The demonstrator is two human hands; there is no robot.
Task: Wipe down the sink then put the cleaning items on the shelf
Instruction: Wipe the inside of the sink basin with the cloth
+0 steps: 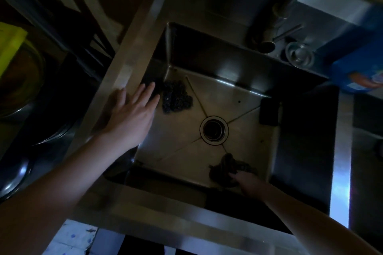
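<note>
A square steel sink (238,93) with a round drain (214,129) fills the middle of the view. My right hand (249,182) reaches down to the sink floor at the near right and grips a crumpled dark cloth (224,166). My left hand (132,114) hovers over the sink's left rim with fingers straight and spread, holding nothing. A dark metal scourer (176,97) lies on the sink floor just beyond its fingertips. A dark sponge (269,112) leans against the right wall of the sink.
The tap (290,0) rises behind the sink, with a small glass (299,55) next to its base. A blue box (358,58) stands at the right on the counter. Metal bowls (27,93) and something yellow (10,47) sit to the left.
</note>
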